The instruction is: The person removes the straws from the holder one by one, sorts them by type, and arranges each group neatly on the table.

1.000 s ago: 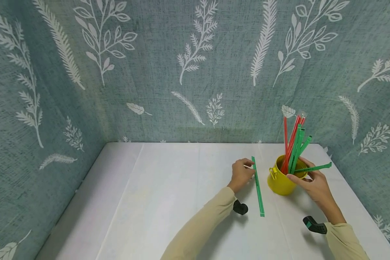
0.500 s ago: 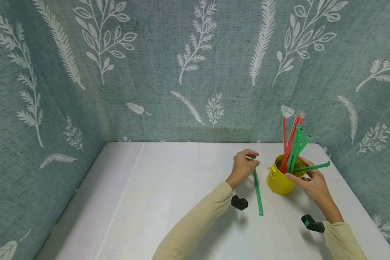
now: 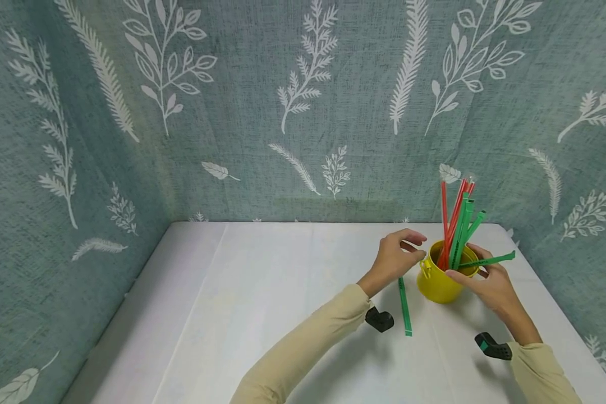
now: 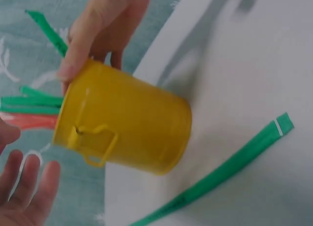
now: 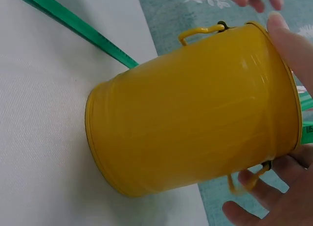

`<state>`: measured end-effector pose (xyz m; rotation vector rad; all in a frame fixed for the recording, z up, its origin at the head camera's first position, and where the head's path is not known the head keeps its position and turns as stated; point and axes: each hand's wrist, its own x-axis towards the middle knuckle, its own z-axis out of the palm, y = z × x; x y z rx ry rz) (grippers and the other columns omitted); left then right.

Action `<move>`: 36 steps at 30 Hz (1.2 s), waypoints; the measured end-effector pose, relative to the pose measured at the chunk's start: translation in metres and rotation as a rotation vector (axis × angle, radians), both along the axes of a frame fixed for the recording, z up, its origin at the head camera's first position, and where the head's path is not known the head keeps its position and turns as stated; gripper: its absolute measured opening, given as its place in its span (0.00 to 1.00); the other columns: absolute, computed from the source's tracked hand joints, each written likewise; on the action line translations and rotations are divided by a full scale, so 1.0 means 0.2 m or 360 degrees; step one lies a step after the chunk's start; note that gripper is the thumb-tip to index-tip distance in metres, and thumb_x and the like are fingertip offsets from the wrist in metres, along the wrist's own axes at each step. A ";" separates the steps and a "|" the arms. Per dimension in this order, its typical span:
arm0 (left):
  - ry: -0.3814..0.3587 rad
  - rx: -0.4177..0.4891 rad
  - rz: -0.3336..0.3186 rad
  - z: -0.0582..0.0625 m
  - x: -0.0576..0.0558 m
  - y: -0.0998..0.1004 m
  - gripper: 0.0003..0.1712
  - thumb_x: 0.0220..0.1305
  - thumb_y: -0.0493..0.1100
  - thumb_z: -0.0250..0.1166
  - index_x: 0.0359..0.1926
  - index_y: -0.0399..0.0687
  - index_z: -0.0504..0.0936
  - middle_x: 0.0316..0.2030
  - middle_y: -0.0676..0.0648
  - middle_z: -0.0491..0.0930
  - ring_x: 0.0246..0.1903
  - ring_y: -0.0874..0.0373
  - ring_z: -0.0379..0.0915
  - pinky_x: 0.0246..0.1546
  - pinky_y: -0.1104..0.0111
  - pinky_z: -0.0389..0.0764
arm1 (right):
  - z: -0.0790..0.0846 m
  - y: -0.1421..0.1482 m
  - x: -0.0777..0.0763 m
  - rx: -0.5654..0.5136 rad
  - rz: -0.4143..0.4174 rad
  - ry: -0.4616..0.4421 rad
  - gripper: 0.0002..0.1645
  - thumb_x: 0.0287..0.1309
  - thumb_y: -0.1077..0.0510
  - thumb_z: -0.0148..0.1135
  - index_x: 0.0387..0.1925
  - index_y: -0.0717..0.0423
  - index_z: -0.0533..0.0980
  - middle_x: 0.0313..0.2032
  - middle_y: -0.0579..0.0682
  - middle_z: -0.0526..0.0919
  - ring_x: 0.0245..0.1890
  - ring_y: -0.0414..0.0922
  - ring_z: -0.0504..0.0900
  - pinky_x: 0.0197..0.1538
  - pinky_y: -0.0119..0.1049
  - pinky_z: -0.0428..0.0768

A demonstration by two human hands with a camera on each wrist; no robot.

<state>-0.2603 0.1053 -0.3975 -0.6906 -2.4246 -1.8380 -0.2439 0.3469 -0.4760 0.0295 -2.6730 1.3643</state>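
Observation:
A small yellow metal bucket (image 3: 436, 287) stands upright at the right of the table, with wire side handles. Red straws (image 3: 444, 210) and green wrapped straws (image 3: 462, 230) lean in it, one green one (image 3: 500, 258) jutting far right over the rim. My right hand (image 3: 492, 286) grips the bucket's rim from the right, thumb in front and fingers behind. Close to the rim's left side is my left hand (image 3: 398, 255), its fingers loosely spread and holding nothing. Another green wrapped straw (image 4: 220, 172) lies on the table left of the bucket; in the head view my left hand covers its far end.
The white-covered table (image 3: 262, 297) ends at a hanging green leaf-print cloth (image 3: 252, 101) behind and at the sides. Each wrist wears a black camera, the left one (image 3: 380, 320) and the right one (image 3: 493, 346).
My left hand has risen from the far end of the loose green straw and moved right to the bucket's rim. That straw stays on the table. My right hand keeps its grip.

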 end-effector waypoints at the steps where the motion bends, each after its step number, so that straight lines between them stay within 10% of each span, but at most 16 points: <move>1: 0.0009 0.0000 -0.0024 0.01 0.01 0.01 0.12 0.52 0.37 0.64 0.40 0.51 0.79 0.35 0.53 0.77 0.29 0.68 0.72 0.27 0.80 0.75 | 0.00 0.01 0.00 0.0004 0.0009 0.0004 0.48 0.47 0.44 0.63 0.66 0.41 0.49 0.62 0.55 0.57 0.57 0.57 0.57 0.54 0.62 0.57; 15: 0.0008 0.0056 -0.0191 0.13 0.03 0.09 0.13 0.54 0.40 0.62 0.43 0.48 0.77 0.38 0.53 0.77 0.32 0.68 0.72 0.29 0.80 0.76 | -0.16 0.06 -0.06 -0.0084 -0.0017 0.0141 0.44 0.43 0.43 0.65 0.62 0.28 0.55 0.59 0.43 0.64 0.58 0.53 0.60 0.49 0.66 0.60; 36: 0.0152 -0.0203 -0.0401 0.13 0.03 0.29 0.13 0.56 0.39 0.60 0.44 0.53 0.77 0.39 0.56 0.77 0.31 0.73 0.69 0.30 0.84 0.71 | -0.05 0.01 0.03 -0.0050 0.0008 0.0135 0.43 0.49 0.46 0.62 0.64 0.30 0.51 0.63 0.50 0.58 0.59 0.57 0.57 0.51 0.65 0.59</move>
